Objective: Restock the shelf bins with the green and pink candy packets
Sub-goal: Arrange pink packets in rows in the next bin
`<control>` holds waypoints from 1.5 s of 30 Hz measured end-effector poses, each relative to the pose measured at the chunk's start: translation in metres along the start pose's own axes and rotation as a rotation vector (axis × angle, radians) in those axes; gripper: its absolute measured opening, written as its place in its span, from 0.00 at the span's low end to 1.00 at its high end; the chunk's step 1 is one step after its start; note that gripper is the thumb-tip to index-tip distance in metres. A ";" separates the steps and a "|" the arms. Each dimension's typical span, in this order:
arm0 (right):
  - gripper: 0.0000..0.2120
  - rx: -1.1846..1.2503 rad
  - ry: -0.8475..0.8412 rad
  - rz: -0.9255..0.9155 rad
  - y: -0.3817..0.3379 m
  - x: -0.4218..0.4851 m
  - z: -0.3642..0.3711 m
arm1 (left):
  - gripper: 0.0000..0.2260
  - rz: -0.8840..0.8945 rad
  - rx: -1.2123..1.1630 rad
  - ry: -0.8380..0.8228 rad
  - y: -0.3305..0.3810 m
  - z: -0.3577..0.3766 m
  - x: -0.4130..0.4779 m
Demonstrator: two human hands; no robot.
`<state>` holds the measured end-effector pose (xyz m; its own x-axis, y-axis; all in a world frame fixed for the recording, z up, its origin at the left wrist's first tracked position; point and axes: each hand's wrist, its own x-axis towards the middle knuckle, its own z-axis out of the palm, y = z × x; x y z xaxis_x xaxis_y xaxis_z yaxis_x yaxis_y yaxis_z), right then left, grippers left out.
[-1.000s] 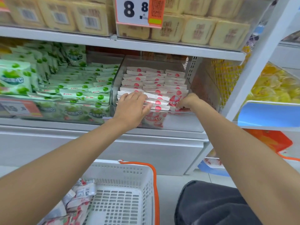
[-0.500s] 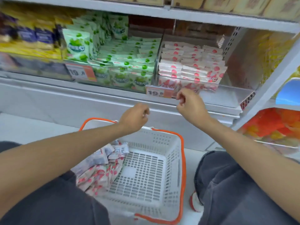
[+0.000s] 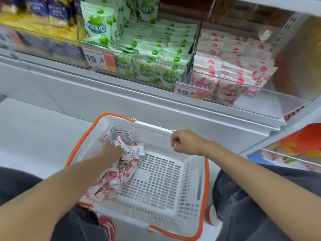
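1. Down in the basket (image 3: 152, 126) on the floor, the left hand (image 3: 111, 150) reaches in at the end of an outstretched arm. Its fingers are buried among the pink packets (image 3: 111, 178) heaped along the basket's left side. A few packets stand up round the fingertips, but I cannot tell whether the hand has closed on any.
2. The right hand (image 3: 185, 142) hovers over the basket's far right corner, wrist bent. Its fingers are curled into a fist, thumb against forefinger, with nothing in it.
3. That makes two hands and one white basket with two orange handles (image 3: 206, 180).
4. The packets in the basket lie too jumbled to count; all that show are pink.
5. On the shelf (image 3: 156, 105) above are two clear bins side by side: the green bin (image 3: 156, 47) on the left, the pink bin (image 3: 231, 66) on the right. Each is stacked with rows of packets, too many to count.
6. There are two price tags (image 3: 99, 58), one on each bin's front, both reading 19.8.
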<state>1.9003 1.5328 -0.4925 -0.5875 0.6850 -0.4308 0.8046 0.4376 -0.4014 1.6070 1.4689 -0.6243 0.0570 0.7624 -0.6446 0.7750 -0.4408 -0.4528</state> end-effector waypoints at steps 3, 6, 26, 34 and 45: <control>0.04 0.026 0.016 0.010 0.000 0.000 0.000 | 0.16 0.006 0.103 0.001 -0.005 -0.004 0.004; 0.05 0.021 0.000 0.013 -0.002 -0.002 0.000 | 0.15 0.052 0.085 0.090 -0.004 -0.018 0.002; 0.11 0.352 0.450 0.096 0.031 -0.059 -0.068 | 0.18 0.181 -2.501 -0.408 0.015 -0.214 -0.048; 0.17 0.421 0.531 0.113 0.034 -0.081 -0.086 | 0.20 0.193 -2.314 -0.083 0.028 -0.234 -0.056; 0.31 0.553 0.706 -0.008 0.051 -0.115 -0.109 | 0.02 0.350 -1.201 0.804 -0.006 -0.339 -0.097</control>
<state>2.0182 1.5396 -0.3754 -0.2560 0.9617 0.0974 0.5371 0.2253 -0.8129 1.8102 1.5581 -0.3498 0.3594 0.9302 0.0746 0.6691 -0.3126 0.6743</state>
